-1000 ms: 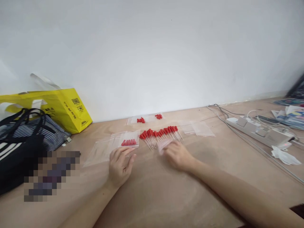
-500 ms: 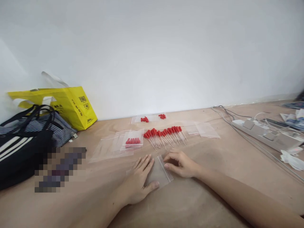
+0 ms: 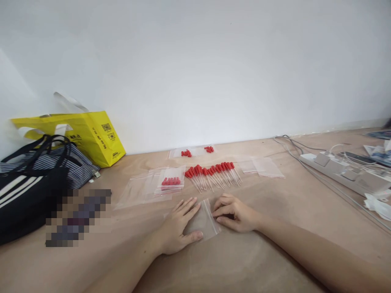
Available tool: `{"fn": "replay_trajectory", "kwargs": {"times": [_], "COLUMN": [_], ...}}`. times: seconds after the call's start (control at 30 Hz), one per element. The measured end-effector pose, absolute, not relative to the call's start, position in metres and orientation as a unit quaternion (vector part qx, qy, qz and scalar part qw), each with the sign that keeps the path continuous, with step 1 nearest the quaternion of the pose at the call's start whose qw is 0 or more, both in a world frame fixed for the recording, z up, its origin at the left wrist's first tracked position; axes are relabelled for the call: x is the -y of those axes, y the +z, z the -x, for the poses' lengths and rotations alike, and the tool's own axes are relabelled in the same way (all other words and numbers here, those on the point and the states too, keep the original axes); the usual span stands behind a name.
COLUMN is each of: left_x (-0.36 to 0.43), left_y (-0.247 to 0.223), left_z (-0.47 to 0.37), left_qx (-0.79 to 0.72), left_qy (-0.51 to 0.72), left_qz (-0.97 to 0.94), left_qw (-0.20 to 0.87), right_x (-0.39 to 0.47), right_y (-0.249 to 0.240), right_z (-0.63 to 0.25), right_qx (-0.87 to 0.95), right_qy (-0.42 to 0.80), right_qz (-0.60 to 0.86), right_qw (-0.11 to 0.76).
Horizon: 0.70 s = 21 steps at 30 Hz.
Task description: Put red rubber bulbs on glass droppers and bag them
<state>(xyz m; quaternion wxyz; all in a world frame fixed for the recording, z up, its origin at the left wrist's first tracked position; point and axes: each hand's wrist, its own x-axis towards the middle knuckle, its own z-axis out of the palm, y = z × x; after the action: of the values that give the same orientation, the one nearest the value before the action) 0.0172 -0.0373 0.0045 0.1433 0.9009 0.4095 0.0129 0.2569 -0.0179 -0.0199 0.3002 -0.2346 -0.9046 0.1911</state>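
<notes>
A clear zip bag (image 3: 204,221) lies flat on the table in front of me. My left hand (image 3: 181,228) rests on its left part, palm down with the fingers spread. At the bag's zip edge on the right, my right hand (image 3: 233,213) has its fingers curled, thumb and index close together by the edge; whether they grip it is too small to tell. Beyond the hands lie many red-tipped sticks (image 3: 214,173) in a fanned row. Left of them sits a stack of clear bags, with red-tipped pieces (image 3: 171,181) in the top one.
Near the wall are more bagged red-tipped pieces (image 3: 186,153). Flat clear bags (image 3: 269,167) lie right of the sticks. A power strip (image 3: 342,173) with cables is at the right. A yellow bag (image 3: 106,138) and a black bag (image 3: 30,195) stand at the left.
My right hand has shifted slightly right and down, its thumb and index drawing closer together at the zip edge. My left hand stays spread on the bag.
</notes>
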Motion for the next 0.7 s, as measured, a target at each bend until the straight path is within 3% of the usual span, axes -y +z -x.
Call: {"fn": "replay_trajectory", "kwargs": {"times": [0.3, 0.5, 0.7], "left_x": [0.034, 0.029, 0.026], "left_y": [0.009, 0.008, 0.009], "left_z": [-0.017, -0.01, -0.001], "left_qx": [-0.407, -0.393, -0.42], "left_qy": [0.015, 0.037, 0.07], "left_qz": [-0.9, -0.902, -0.886], "left_qw": [0.153, 0.174, 0.183], "right_x": [0.018, 0.02, 0.019], "right_y": [-0.02, -0.009, -0.005], "right_z": [-0.253, -0.251, -0.248], "right_qx": [0.937, 0.965, 0.966], "right_qy": [0.222, 0.18, 0.168], "right_qz": [0.12, 0.121, 0.134], "right_qw": [0.239, 0.149, 0.142]}}
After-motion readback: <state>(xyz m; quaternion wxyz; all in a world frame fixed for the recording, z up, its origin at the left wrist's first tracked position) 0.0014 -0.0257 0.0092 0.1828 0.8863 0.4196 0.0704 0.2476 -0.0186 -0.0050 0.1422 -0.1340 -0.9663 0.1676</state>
